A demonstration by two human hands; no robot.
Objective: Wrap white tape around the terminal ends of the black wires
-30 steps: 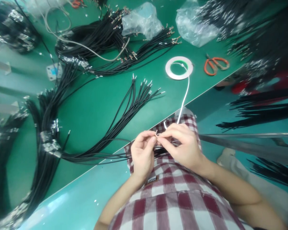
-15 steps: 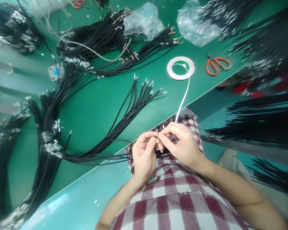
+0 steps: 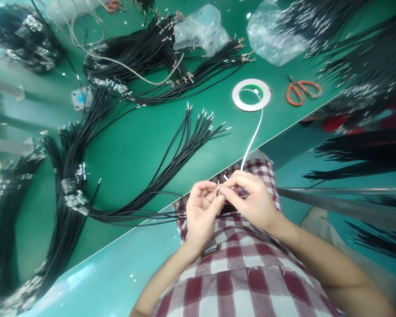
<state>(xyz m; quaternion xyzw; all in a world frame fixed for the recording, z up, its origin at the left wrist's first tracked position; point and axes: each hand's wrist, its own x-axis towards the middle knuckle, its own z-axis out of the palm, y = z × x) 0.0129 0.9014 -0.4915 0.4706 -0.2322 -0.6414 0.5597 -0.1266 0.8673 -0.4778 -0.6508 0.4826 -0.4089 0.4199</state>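
Observation:
My left hand point(image 3: 201, 213) is closed in a pinch on a black cable point(image 3: 218, 192), whose pale tip point(image 3: 218, 182) points up between the fingers. Against that tip press the thumb and forefinger of my right hand point(image 3: 254, 198), which holds a white strip point(image 3: 253, 136). This strip runs from a flat white roll point(image 3: 236, 103) on the table down into the right hand, and a short bent end shows beside the forefinger. Several black cables point(image 3: 152, 215) run from the table under my left hand. What exactly lies between the fingertips is partly hidden.
Loose black cables with silver tips point(image 3: 198, 132) fan out on the green table point(image 3: 119, 154). Orange-handled cutters point(image 3: 295, 94) lie near its edge. Clear plastic bags point(image 3: 201, 31) and cable bundles point(image 3: 128, 53) are farther back. More cables point(image 3: 359, 154) hang at the right, by a metal bar point(image 3: 333, 200).
My left fingers have shifted slightly right on the cable, showing more of it beneath the tip. The right hand stays pinched beside it. The whole view has moved a little.

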